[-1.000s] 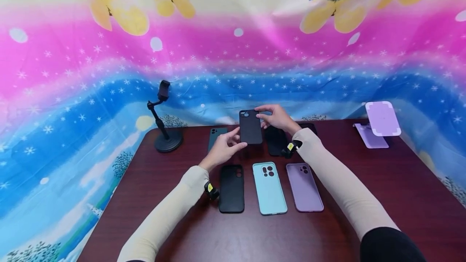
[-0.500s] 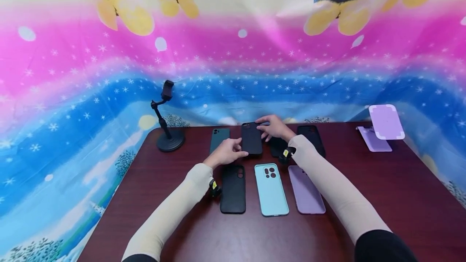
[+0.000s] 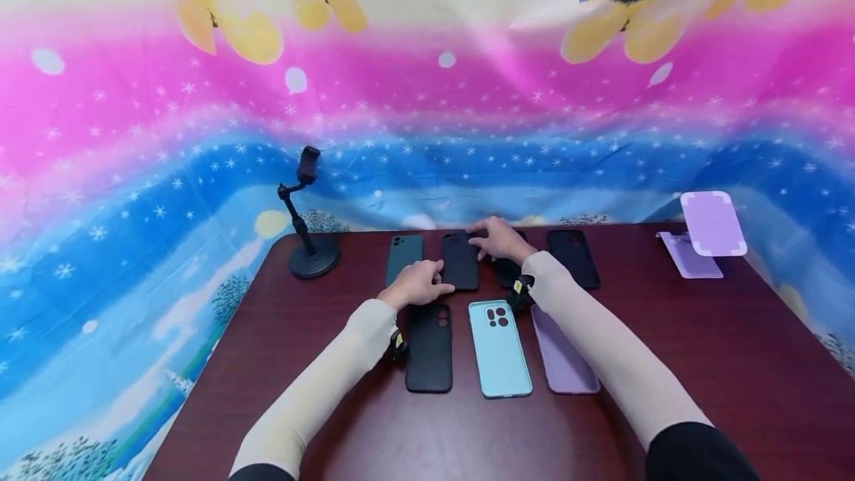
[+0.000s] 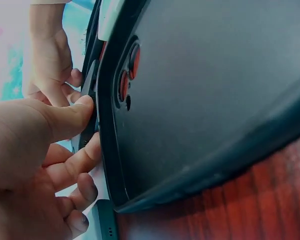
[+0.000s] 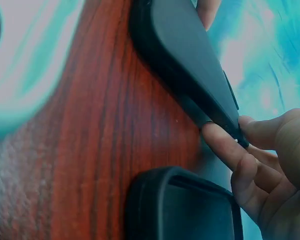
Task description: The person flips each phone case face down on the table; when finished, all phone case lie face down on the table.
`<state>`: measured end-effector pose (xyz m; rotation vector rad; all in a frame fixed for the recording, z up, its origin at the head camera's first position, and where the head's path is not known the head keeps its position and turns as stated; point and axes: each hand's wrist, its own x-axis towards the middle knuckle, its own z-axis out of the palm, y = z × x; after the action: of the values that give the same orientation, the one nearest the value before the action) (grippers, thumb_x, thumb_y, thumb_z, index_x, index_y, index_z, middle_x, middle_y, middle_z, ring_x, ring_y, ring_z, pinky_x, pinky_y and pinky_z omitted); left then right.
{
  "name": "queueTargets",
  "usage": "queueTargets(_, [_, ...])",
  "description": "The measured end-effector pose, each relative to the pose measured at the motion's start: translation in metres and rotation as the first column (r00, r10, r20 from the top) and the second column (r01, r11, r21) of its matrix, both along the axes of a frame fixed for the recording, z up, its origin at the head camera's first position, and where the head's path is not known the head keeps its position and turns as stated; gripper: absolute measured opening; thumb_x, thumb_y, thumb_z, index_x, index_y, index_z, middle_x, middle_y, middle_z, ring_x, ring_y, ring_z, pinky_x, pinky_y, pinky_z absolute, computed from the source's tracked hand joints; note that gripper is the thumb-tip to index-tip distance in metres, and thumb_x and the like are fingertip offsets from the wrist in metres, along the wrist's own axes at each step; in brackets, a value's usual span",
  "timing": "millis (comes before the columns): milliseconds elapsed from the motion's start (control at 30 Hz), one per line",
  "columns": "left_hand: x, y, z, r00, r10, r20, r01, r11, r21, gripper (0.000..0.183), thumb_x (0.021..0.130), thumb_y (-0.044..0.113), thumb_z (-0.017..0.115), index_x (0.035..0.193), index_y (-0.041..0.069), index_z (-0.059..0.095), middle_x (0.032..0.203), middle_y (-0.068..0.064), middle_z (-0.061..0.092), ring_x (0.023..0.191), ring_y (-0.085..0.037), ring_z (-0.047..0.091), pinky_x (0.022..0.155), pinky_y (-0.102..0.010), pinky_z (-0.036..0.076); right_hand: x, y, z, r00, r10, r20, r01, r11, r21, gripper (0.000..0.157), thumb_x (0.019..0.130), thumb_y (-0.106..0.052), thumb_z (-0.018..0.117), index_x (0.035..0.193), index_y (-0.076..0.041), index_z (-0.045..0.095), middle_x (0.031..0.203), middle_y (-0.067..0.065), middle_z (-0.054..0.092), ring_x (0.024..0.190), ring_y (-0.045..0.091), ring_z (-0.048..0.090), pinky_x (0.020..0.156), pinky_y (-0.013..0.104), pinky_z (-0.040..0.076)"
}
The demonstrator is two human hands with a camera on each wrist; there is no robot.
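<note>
In the back row of the head view, a black phone case lies close over the table, its camera cutout toward the far edge. My left hand pinches its near left corner between thumb and fingers. At the far right corner my right hand pinches it too; the right wrist view shows thumb and fingertips gripping the corner of the black phone case. A dark green phone case lies left of it. Another black case sits partly hidden under my right hand.
The front row holds a black phone case, a mint case and a purple case partly behind my right sleeve. One more black case lies at back right. A black phone stand and a lilac stand flank them.
Both hands have lowered the black phone case from above the table into the back row, between the green case and another black one. Their grip on it stays.
</note>
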<state>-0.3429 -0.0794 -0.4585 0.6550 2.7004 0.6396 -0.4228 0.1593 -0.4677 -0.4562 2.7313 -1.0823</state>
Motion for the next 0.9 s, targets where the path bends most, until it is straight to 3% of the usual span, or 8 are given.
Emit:
queueTargets(100, [-0.003,0.002,0.001,0.999,-0.025,-0.024,0.024,0.999,-0.043,0.046,0.103,0.038,0.063,0.133,0.003,0.061,0.069,0.001,0.052,0.064,-0.016,0.052,0.077,-0.032,0.038,-0.001,0.001,-0.002,1.0,0.004,-0.016,-0.003,0.999,0.049,0.037,0.104,-0.016,0.061,0.141,-0.01,0.063,0.084,0.012,0.075,0.059,0.019,0.068,0.053,0.033,0.052])
queueTargets(200, [-0.004,0.003,0.001,0.999,-0.025,-0.037,0.022,0.997,-0.08,0.031,0.103,0.038,0.063,0.109,0.008,0.064,0.065,0.001,0.051,0.066,-0.019,0.054,0.084,-0.035,0.038,-0.001,-0.001,-0.003,0.999,0.026,-0.024,-0.024,0.996,0.091,0.037,0.104,-0.017,0.061,0.14,-0.008,0.064,0.077,0.009,0.074,0.057,0.018,0.065,0.053,0.033,0.051])
queueTargets(367, [-0.004,0.002,0.002,0.999,-0.009,-0.049,0.003,0.993,-0.119,0.029,0.102,0.039,0.064,0.105,0.01,0.067,0.068,0.0,0.056,0.083,-0.022,0.056,0.092,-0.039,0.038,0.0,-0.006,-0.001,0.998,0.046,-0.049,-0.039,0.988,0.15,0.036,0.105,-0.016,0.06,0.139,-0.006,0.064,0.081,0.009,0.075,0.056,0.013,0.065,0.064,0.029,0.052])
queueTargets(500, [-0.003,0.003,0.004,0.999,0.001,-0.052,-0.007,0.992,-0.123,0.03,0.102,0.039,0.065,0.099,0.01,0.068,0.075,-0.002,0.06,0.09,-0.025,0.055,0.091,-0.04,0.035,0.003,-0.007,0.0,0.996,0.053,-0.073,-0.039,0.983,0.181,0.036,0.105,-0.015,0.06,0.139,-0.005,0.064,0.089,0.017,0.075,0.062,0.023,0.069,0.073,0.034,0.056])
queueTargets(567, [-0.002,0.004,0.004,0.999,0.002,-0.043,-0.007,0.992,-0.126,0.031,0.102,0.039,0.065,0.1,0.009,0.068,0.076,-0.003,0.06,0.091,-0.026,0.056,0.091,-0.04,0.036,0.004,-0.008,-0.001,0.993,0.05,-0.103,-0.028,0.979,0.203,0.035,0.105,-0.017,0.061,0.138,-0.007,0.066,0.103,0.02,0.076,0.082,0.029,0.074,0.082,0.04,0.058])
queueTargets(733, [0.0,0.006,0.006,0.998,0.022,-0.056,-0.027,0.995,-0.094,0.049,0.103,0.039,0.063,0.138,0.005,0.061,0.09,-0.007,0.068,0.103,-0.027,0.059,0.103,-0.044,0.042,0.007,-0.001,0.005,0.981,0.031,-0.191,0.005,0.983,0.184,0.033,0.102,-0.023,0.066,0.132,-0.01,0.071,0.138,0.017,0.065,0.131,0.037,0.058,0.108,0.053,0.048])
queueTargets(800, [0.001,0.008,0.009,0.997,0.039,-0.07,-0.042,0.998,-0.036,0.061,0.103,0.039,0.063,0.152,0.005,0.05,0.107,-0.01,0.069,0.112,-0.029,0.058,0.107,-0.047,0.041,0.009,0.006,0.012,0.981,0.021,-0.194,0.005,0.992,0.13,0.034,0.101,-0.024,0.067,0.131,-0.01,0.071,0.139,0.018,0.064,0.133,0.038,0.056,0.11,0.055,0.046])
queueTargets(900, [0.004,0.013,0.013,0.996,0.048,-0.073,-0.042,0.995,0.09,0.068,0.103,0.038,0.063,0.16,0.01,0.038,0.132,-0.014,0.061,0.126,-0.033,0.051,0.112,-0.053,0.038,0.012,0.022,0.022,0.983,0.011,-0.185,-0.001,0.998,0.057,0.035,0.102,-0.025,0.067,0.132,-0.009,0.07,0.14,0.019,0.064,0.134,0.039,0.056,0.109,0.056,0.046])
